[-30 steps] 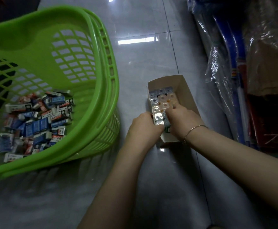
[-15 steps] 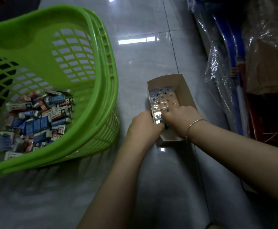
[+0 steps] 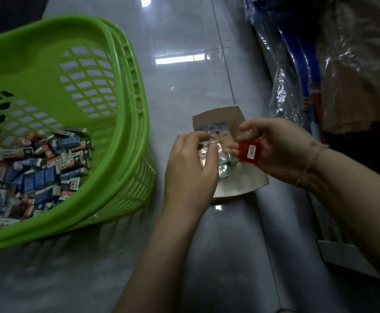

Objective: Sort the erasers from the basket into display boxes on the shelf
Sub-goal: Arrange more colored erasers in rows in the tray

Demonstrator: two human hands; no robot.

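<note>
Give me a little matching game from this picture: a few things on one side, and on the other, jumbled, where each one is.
Things:
1. red eraser
2. green basket
3. cardboard display box
4. boxed erasers

Places:
a. on the floor between the hands
b. pinched in the right hand
c. piled in the basket
d. on the floor at the left

Pairs: 1-b, 2-d, 3-a, 4-c
</note>
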